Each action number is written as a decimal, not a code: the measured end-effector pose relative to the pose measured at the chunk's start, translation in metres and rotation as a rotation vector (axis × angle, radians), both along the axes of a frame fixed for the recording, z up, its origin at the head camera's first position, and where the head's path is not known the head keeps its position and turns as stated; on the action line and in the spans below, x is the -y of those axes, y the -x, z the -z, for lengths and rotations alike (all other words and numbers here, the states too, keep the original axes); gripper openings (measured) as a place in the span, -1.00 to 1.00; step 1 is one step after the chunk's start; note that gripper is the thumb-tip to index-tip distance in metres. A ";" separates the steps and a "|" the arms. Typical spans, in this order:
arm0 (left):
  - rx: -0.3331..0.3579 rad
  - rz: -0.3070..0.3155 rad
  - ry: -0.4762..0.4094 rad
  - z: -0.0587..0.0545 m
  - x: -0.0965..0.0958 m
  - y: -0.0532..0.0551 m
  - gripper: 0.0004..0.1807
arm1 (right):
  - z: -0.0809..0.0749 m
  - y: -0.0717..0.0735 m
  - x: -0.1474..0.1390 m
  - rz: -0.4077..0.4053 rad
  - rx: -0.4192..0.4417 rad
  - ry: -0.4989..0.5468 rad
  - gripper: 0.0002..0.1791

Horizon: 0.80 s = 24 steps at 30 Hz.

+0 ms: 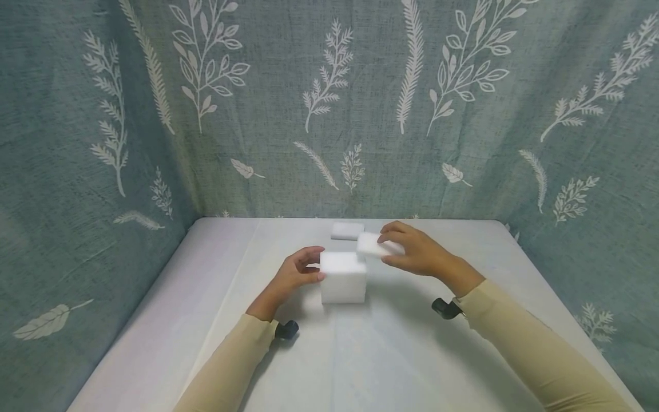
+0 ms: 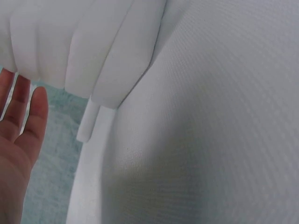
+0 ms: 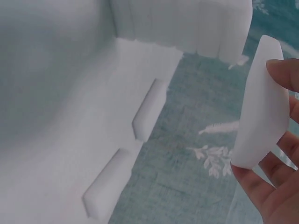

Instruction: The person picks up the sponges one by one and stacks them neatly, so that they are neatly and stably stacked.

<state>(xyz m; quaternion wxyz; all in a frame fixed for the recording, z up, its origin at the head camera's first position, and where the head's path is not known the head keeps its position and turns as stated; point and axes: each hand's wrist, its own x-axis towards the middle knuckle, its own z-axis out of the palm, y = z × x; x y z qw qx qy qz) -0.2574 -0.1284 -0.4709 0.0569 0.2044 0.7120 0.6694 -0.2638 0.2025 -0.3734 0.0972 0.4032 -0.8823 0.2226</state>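
A stack of several white sponges stands upright on the table, its separate layers showing in the left wrist view. My left hand is at the stack's left side, fingertips and thumb at its edges, fingers fairly straight. Between the thumb and fingers of my right hand is another white sponge, held up just above the stack's back right corner. Its end nearest the stack overlaps the stack's top edge in the head view; I cannot tell whether they touch.
Behind the stack, a loose sponge lies near the back edge of the white-covered table. The right wrist view shows two loose sponges there, one nearer. Green leaf-patterned curtains enclose the back and sides.
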 end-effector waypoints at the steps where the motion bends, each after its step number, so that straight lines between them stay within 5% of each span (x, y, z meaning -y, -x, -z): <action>1: -0.003 0.000 -0.001 0.000 0.000 0.000 -0.25 | 0.000 0.000 0.002 -0.008 -0.004 0.000 -0.68; 17: -0.008 -0.013 0.025 -0.003 -0.003 -0.001 -0.37 | 0.004 -0.003 0.033 -0.097 -0.023 0.030 -0.69; 24: -0.030 -0.008 0.031 -0.023 -0.005 -0.015 -0.38 | 0.007 -0.003 0.045 -0.106 0.016 0.018 -0.68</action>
